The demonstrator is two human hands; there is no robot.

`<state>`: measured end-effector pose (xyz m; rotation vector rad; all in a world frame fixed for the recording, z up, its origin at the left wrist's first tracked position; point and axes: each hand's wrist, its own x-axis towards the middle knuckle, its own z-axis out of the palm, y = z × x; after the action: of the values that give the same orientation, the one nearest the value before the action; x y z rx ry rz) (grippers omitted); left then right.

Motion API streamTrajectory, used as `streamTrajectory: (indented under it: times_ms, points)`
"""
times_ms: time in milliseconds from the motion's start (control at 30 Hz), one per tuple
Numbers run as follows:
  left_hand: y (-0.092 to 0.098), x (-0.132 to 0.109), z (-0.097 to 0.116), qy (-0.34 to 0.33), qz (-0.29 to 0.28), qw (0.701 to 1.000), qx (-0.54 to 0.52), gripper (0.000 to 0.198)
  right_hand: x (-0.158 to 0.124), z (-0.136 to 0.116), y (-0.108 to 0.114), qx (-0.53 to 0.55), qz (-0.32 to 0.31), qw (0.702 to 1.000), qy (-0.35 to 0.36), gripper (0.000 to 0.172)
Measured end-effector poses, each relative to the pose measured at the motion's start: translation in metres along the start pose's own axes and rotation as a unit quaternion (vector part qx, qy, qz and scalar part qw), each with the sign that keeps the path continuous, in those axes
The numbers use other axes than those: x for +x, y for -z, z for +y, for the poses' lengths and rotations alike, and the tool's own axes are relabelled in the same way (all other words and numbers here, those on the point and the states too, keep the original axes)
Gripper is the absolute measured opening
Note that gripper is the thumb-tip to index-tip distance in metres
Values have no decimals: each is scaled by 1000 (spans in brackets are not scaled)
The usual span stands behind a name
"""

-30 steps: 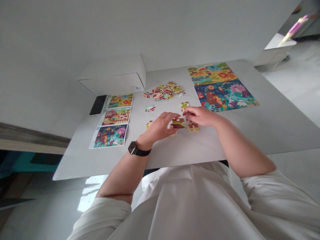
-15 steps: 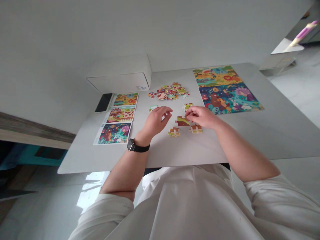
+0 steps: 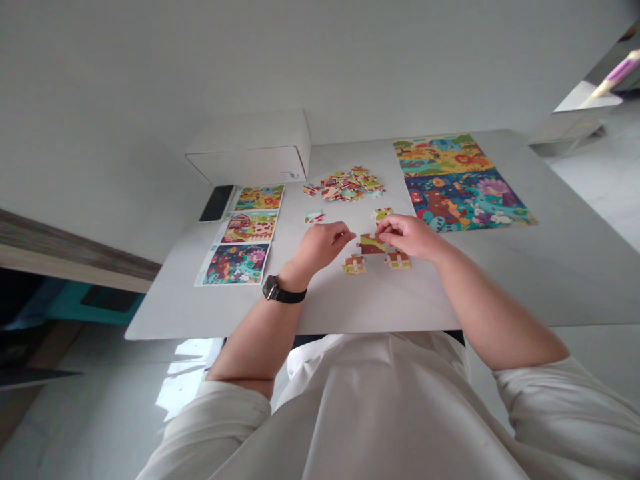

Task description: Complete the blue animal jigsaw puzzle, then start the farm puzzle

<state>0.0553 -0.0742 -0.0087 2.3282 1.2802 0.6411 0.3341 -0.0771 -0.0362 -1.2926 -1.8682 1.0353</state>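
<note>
My left hand (image 3: 327, 244), with a black watch (image 3: 271, 288) on its wrist, hovers over the table with thumb and fingers closed together. Its fingertips are just left of a brown-and-green puzzle piece (image 3: 371, 245), and nothing shows between them. My right hand (image 3: 409, 235) pinches at the upper right edge of that piece; the fingers partly cover the contact. Below lie two brown-and-yellow fence pieces, a left one (image 3: 354, 265) and a right one (image 3: 399, 260). A green-and-yellow piece (image 3: 383, 214) sits above my right fingers. One pale green and red piece (image 3: 314, 217) lies beyond my left hand.
A pile of puzzle pieces (image 3: 345, 185) lies toward the back of the white table (image 3: 340, 310). At the left are a picture sheet (image 3: 247, 228), a phone (image 3: 217, 203) and a white box (image 3: 250, 165). Two animal-scene puzzles (image 3: 463, 180) lie at the back right.
My left thumb and fingers have closed together, and the hand has shifted toward the brown-and-green piece. My right hand stays at that piece's edge. The whole view has shifted slightly.
</note>
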Motion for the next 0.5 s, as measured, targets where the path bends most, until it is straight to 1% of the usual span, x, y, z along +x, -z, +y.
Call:
streamTrajectory:
  times_ms: [67,133,267,333,400,433,500]
  points:
    - [0,1,-2,-4,2,1000,3,30,0,0,0,-5,2,1000,-1,24]
    - [1,1,-4,-22,5,1000,-2,24,0,0,0,-12,3,1000,0,24]
    - [6,1,-12,-67,6,998,-2,29,-1,-2,1,-22,3,1000,7,25]
    - [11,1,-16,-56,8,998,10,23,0,-2,2,-22,4,1000,10,25]
    - [16,0,-22,-25,8,999,18,17,0,-3,2,-22,4,1000,12,26]
    - [19,0,-24,-9,7,1000,22,16,0,-3,3,-22,5,1000,12,26]
    - [24,0,-28,18,12,999,39,24,-1,-3,3,-23,5,1000,12,26]
